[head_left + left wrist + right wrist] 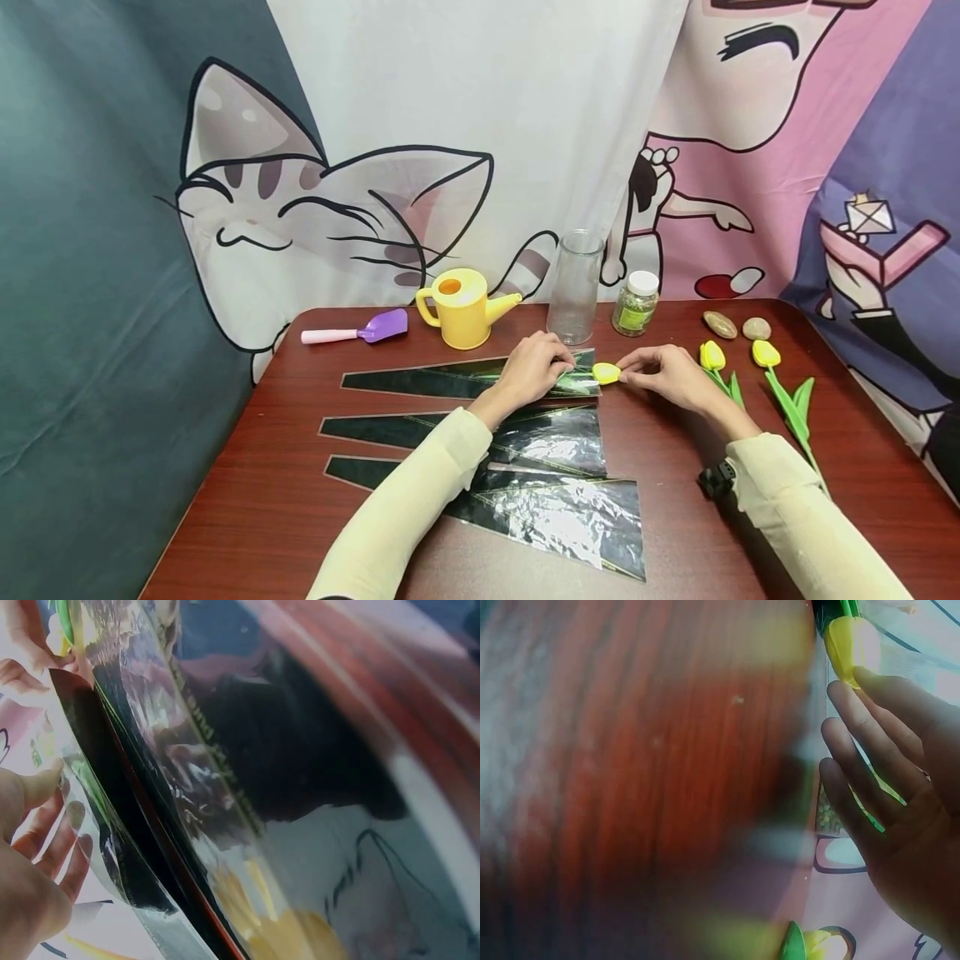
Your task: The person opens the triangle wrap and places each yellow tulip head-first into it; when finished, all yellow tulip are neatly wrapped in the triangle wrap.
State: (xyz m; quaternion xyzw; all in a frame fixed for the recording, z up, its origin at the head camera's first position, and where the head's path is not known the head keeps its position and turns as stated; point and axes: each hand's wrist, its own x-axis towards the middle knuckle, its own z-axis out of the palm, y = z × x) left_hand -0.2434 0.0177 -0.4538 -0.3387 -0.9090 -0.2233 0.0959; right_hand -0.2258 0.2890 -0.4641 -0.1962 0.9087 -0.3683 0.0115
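A clear, dark-looking tapered plastic flower sleeve (420, 379) lies farthest back of three on the table. My left hand (536, 367) is over its wide right end, fingers bent, and holds the plastic there. In the left wrist view the left hand (34, 855) is at the sleeve's edge, thumb apart from the fingers. A yellow artificial tulip (606, 373) has its bloom just outside that wide end, its green stem showing within the plastic. My right hand (667, 377) pinches the bloom's tip between thumb and fingertips. The right wrist view shows this bloom (847, 649) at the fingertips.
Two more sleeves (551, 437) (562, 517) lie nearer. Two tulips (712, 357) (767, 354) and two stones (720, 324) (757, 328) are at right. Behind stand a yellow watering can (465, 312), glass vase (576, 292) and lidded jar (636, 307); a purple shovel (384, 326) lies left.
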